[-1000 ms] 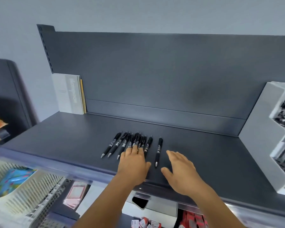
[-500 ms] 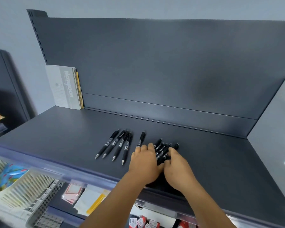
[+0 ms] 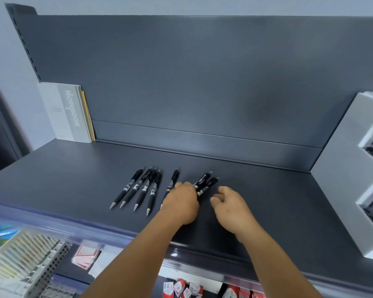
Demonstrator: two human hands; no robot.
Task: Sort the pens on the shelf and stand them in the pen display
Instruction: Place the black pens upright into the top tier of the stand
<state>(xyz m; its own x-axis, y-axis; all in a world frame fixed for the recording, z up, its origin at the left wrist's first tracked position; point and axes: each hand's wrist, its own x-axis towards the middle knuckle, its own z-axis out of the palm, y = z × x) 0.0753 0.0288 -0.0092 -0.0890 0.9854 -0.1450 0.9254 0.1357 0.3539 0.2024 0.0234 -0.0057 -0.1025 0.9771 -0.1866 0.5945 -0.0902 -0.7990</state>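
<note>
Left hand (image 3: 182, 203) gripping pen bundle (image 3: 205, 183) on shelf (image 3: 267, 211) — right hand (image 3: 230, 206) loosely curled, holding nothing. Four pens (image 3: 138, 190) flat further left; pen display (image 3: 349, 181) far right.

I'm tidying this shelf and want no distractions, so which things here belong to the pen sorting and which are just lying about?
Belong to the job:
- black pens lying on the shelf
- bunch of pens under the left hand
- white pen display
- right hand

Just lying about:
- notebooks at the back
- white basket below
- red packets below
</note>
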